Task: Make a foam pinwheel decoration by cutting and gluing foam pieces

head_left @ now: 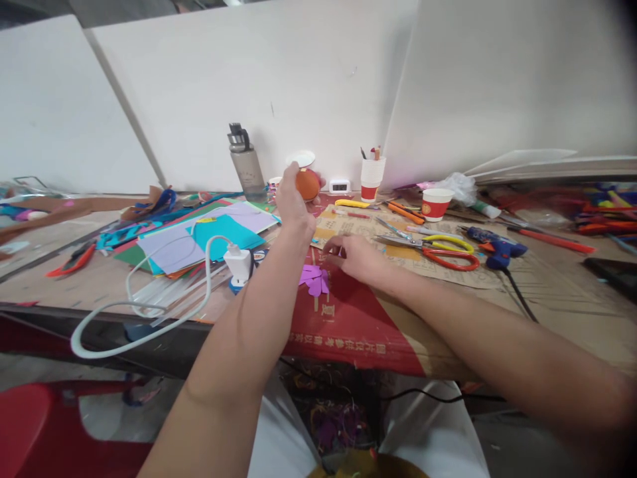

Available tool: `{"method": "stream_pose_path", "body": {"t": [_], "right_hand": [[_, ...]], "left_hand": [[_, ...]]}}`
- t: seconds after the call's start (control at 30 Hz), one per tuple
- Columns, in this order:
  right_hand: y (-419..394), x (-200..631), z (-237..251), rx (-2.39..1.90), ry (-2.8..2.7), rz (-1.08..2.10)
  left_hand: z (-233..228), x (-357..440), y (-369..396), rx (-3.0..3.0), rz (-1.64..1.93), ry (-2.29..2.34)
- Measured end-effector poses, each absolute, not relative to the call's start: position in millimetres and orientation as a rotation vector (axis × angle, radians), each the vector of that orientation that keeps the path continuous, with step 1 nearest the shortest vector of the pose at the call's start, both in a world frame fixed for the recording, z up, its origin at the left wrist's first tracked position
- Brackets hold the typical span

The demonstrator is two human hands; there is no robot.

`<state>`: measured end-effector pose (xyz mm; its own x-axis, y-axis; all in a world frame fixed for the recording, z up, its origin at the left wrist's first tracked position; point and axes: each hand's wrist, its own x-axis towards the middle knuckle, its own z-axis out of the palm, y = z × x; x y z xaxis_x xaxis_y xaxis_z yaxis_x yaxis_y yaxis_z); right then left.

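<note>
My left hand (290, 199) is raised over the table, fingers closed around an orange ball (307, 184). My right hand (354, 257) rests low on the red and brown cardboard sheet (348, 318), fingertips pinching something small that I cannot make out. A purple paper cut-out (314, 279) lies just left of that hand on the cardboard. Both forearms reach forward from the bottom of the view.
Coloured paper sheets (199, 239), a white charger (239, 263) with cable, a grey bottle (246, 162), two red-and-white paper cups (436, 204), scissors (438, 251), a blue glue gun (495, 247) and a yellow knife (351, 204) crowd the table. A red chair (30, 425) stands below left.
</note>
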<state>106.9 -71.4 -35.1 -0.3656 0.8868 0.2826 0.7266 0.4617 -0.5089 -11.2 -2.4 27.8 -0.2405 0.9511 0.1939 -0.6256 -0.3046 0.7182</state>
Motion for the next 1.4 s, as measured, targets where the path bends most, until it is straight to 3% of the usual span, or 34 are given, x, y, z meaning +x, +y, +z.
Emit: {"method": "stream_pose_path", "body": {"t": [0.13, 0.83, 1.4], "right_hand": [[-80, 96, -38, -1.215, -2.259, 0.547], [-78, 101, -30, -1.236, -2.152, 0.566], [-80, 109, -29, -1.264, -2.513, 0.553]], "left_hand": [[29, -11, -5, 0.738, 1.748, 0.628], [30, -7, -8, 0.696, 1.727, 0.622], [25, -7, -3, 0.762, 1.734, 0.627]]}}
